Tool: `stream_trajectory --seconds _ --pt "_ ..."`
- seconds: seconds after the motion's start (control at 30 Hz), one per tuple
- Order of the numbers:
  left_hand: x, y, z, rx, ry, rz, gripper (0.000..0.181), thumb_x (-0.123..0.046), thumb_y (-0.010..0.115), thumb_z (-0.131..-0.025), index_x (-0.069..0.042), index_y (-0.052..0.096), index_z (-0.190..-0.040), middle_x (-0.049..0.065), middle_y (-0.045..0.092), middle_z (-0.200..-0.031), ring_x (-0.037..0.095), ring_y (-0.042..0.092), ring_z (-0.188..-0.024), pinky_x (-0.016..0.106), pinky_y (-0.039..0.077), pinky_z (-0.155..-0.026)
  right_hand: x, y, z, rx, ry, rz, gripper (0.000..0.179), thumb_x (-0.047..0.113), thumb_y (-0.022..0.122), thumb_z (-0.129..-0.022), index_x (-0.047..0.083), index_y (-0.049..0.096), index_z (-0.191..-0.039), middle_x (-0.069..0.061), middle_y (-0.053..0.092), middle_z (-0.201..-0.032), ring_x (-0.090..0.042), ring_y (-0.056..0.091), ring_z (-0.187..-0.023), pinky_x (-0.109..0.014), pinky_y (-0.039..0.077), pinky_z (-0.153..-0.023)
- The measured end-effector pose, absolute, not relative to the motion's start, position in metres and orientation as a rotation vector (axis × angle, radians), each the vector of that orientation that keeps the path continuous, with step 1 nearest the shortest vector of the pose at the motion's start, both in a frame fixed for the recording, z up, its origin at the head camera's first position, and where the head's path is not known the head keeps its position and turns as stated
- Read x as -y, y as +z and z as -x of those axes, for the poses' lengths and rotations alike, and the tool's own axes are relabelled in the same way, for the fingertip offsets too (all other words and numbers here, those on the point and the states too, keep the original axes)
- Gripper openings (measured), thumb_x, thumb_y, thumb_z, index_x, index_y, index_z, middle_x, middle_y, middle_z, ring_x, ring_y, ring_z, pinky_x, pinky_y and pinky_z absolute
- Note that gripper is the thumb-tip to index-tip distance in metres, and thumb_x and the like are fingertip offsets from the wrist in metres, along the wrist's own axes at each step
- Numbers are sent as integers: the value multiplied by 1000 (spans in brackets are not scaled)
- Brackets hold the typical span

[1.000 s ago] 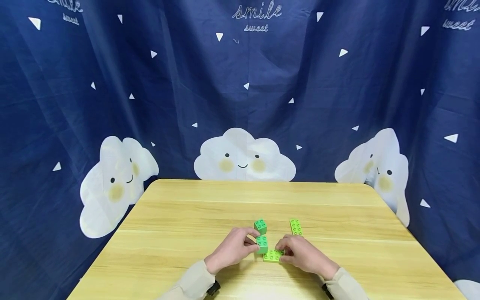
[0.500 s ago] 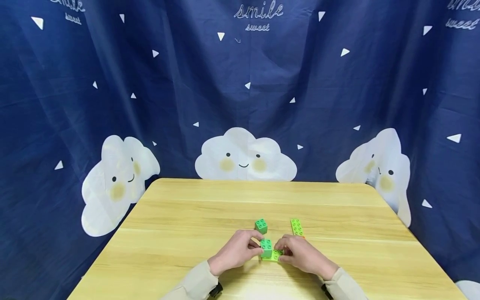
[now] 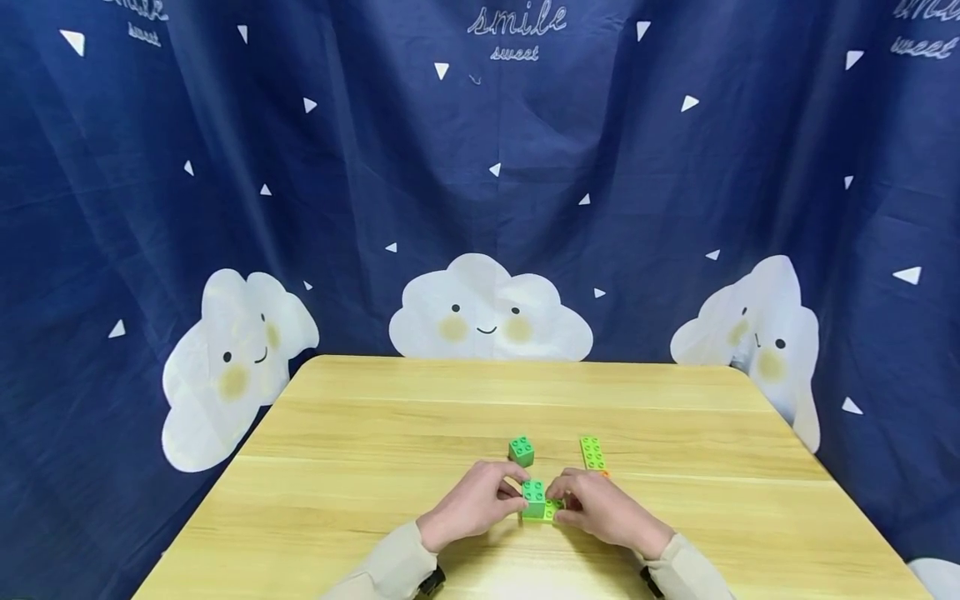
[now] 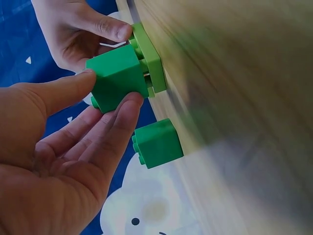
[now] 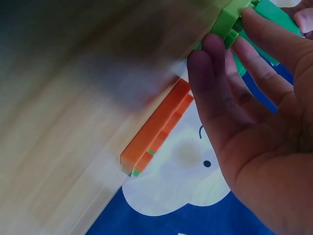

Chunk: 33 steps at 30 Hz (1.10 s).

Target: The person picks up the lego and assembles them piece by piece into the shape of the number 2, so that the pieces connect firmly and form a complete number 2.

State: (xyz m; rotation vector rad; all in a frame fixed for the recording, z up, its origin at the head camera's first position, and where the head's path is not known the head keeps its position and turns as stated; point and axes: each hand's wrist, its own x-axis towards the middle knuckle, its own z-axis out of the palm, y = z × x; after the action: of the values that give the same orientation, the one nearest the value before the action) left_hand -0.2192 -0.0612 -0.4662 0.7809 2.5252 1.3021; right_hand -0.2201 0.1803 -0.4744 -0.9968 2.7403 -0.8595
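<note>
My left hand [image 3: 476, 504] pinches a green two-by-two brick [image 3: 533, 497] between thumb and fingers. The brick stands over the left end of a lime-green plate [image 3: 551, 511]. In the left wrist view, some studs of the plate [image 4: 154, 58] show between it and the green brick [image 4: 117, 78]. My right hand [image 3: 600, 508] grips the plate's right end with thumb and fingers, covering part of it. Just beyond my left hand, a second green brick [image 3: 521, 451] sits on the table, studs up; the left wrist view shows this brick [image 4: 159, 143] too.
Another lime-green studded plate [image 3: 592, 452] lies beyond my right hand. At its near end shows a bit of an orange brick [image 3: 604, 473], which appears long in the right wrist view [image 5: 156, 129]. Behind the wooden table [image 3: 375, 433] hangs a dark blue curtain [image 3: 480, 208].
My left hand has carried the green brick to the right, from beside the lime-green plate to over its left end. My right hand has stayed nearly still on the plate.
</note>
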Motion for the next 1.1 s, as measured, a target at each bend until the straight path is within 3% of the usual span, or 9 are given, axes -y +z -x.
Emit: stream_trajectory --seconds 0.33,0.5,0.67,0.9,1.1 --pt "59 -468 218 -2517 1272 -780 29 -11 76 -93 -7 71 -121 6 72 -119 5 71 -91 17 56 -76 -183 -469 217 -2739 -854 1001 27 12 79 -89 8 69 -114 1 67 -101 -2 55 -78 -22 50 -68" --pt "60 -467 219 -2511 1273 -790 29 -11 76 -93 -7 71 -121 7 73 -119 5 71 -90 17 56 -76 -184 -463 217 -2703 -964 997 39 26 80 -90 12 63 -123 0 66 -107 -14 65 -92 -30 56 -78" --pt "61 -466 220 -2504 1291 -820 27 -11 77 -92 -6 72 -118 8 73 -117 6 72 -89 17 57 -76 -180 -461 217 -2571 -1134 964 37 35 74 -95 17 59 -123 0 64 -118 -22 68 -104 -29 59 -82" --pt "61 -469 221 -2496 1302 -817 24 -10 77 -92 -8 72 -116 6 73 -115 5 72 -89 16 56 -75 -175 -467 217 -2545 -1146 995 24 26 70 -99 21 58 -118 1 64 -121 -21 70 -106 -23 58 -82" --pt "61 -470 221 -2490 1313 -801 24 -10 77 -92 -8 72 -115 7 73 -117 5 72 -88 17 56 -75 -174 -469 217 -2556 -1130 1011 24 18 70 -98 21 56 -118 -1 64 -120 -22 71 -106 -23 58 -84"
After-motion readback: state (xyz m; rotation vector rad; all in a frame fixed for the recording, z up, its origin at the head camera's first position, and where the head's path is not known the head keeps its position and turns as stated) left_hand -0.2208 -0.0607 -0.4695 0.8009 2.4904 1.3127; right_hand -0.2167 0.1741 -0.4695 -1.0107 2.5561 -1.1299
